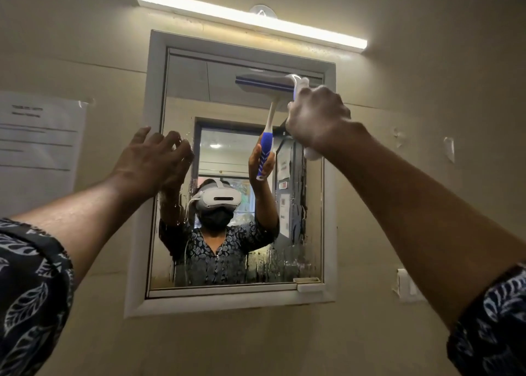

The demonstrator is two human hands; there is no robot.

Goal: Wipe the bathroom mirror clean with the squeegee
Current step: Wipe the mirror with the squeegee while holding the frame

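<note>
Squeegee (264, 80) at top right of mirror (185, 91), blade against glass, handle gripped in right hand (316, 116). Left hand (153, 159) loosely spread, holding nothing, at mirror's left edge. Water streaks across lower glass.

One mirror (185, 91), one squeegee (296, 82), one left hand (153, 159), one right hand (316, 116).

No text can be read anywhere. A white paper sheet (39, 136) taped to the wall left of the mirror (185, 85) carries 2 short heading lines and several ruled lines, all too blurred to make out. In the right part of the mirror, reflected notices (284, 165) and a small red label (283, 185) show markings too small to read.
</note>
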